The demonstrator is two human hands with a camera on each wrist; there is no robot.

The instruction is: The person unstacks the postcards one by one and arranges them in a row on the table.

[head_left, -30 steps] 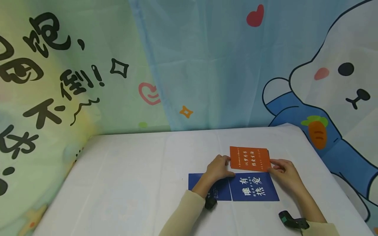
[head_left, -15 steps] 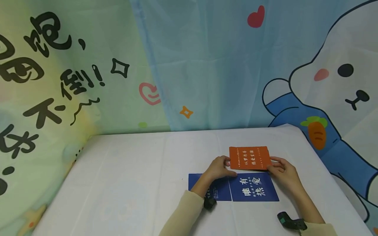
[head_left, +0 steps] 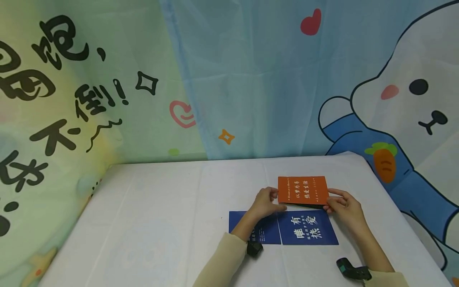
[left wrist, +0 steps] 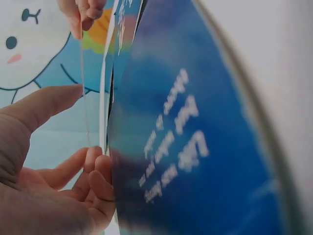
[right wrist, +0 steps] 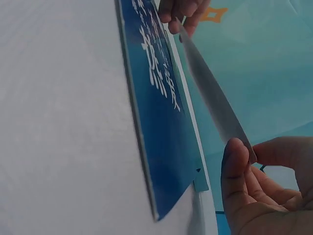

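Note:
An orange card (head_left: 303,190) with white writing hangs a little above the table in the head view, seen nearly edge-on in both wrist views. Its right end is pinched between the thumb and fingers of my right hand (head_left: 346,207). My left hand (head_left: 264,202) holds the left end with curled fingertips, its thumb (left wrist: 54,103) stretched out apart from them. Below the orange card, a dark edge (head_left: 311,206) shows, mostly hidden. Nearer me lie two blue panels side by side: the right one (head_left: 324,238) has large white characters, and the left one (head_left: 269,236) is partly covered by my left wrist.
A white cloth covers the table (head_left: 161,223), which ends at a printed backdrop (head_left: 251,79) with a white cartoon animal. Each wrist bears a small black device, one on the left (head_left: 255,248) and one on the right (head_left: 353,270).
The orange card's front edge has risen slightly, uncovering more of the dark edge beneath it. My right fingers have shifted a little with the card; the blue panels stay put.

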